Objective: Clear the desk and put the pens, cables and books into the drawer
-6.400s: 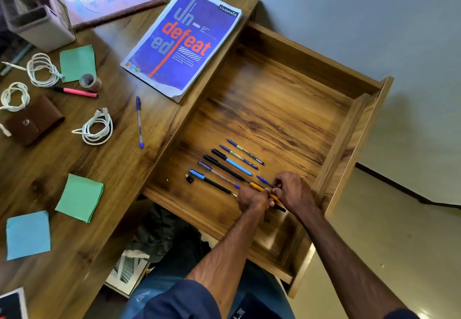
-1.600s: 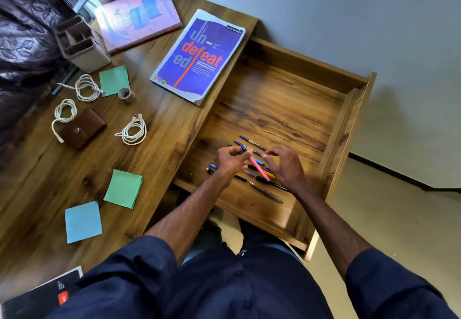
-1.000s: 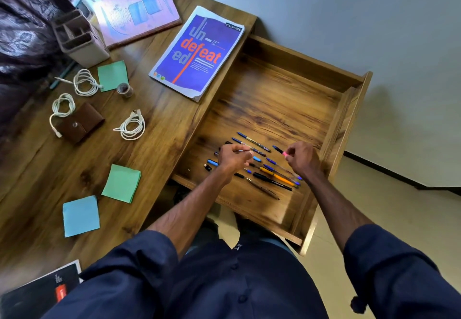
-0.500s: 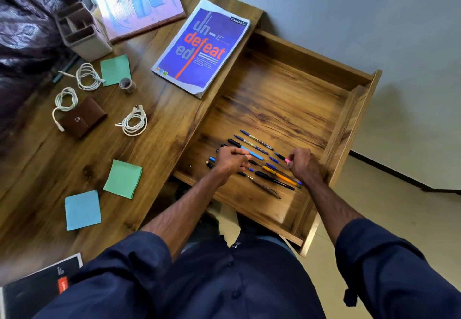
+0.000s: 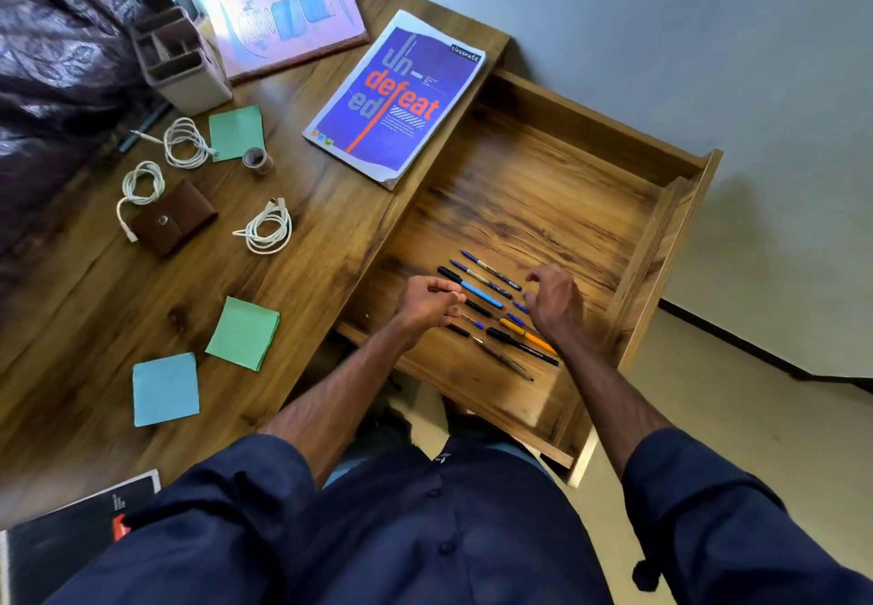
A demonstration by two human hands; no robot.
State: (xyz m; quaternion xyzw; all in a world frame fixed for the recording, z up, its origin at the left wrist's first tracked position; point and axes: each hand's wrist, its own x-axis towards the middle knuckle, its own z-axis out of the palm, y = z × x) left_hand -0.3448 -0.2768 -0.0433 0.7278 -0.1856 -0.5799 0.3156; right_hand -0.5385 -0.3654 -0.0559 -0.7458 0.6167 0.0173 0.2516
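While our two hands hover over the open drawer, its far half toward twelve o'clock lies bare, walled by the back panel and by a side rail at three o'clock. Our left hand is curled with the fingers drawn together; a thin pale line shows at the fingertips, but we cannot tell whether anything is pinched there. Our right hand hangs with fingers loosely apart, holding nothing we can see.

Between and under the hands lie the pens, side by side in slanted rows on the drawer floor near its front edge at six o'clock; we count roughly ten, though the hands hide some.

On the desk, at nine o'clock from the drawer, we count three coiled white cables, well apart from one another. Two books lie at eleven o'clock: a blue notebook with one corner overhanging the drawer's edge, and a pink book beyond it. We also count three sticky-note pads, two green and one blue, a brown pouch, and a divided holder.
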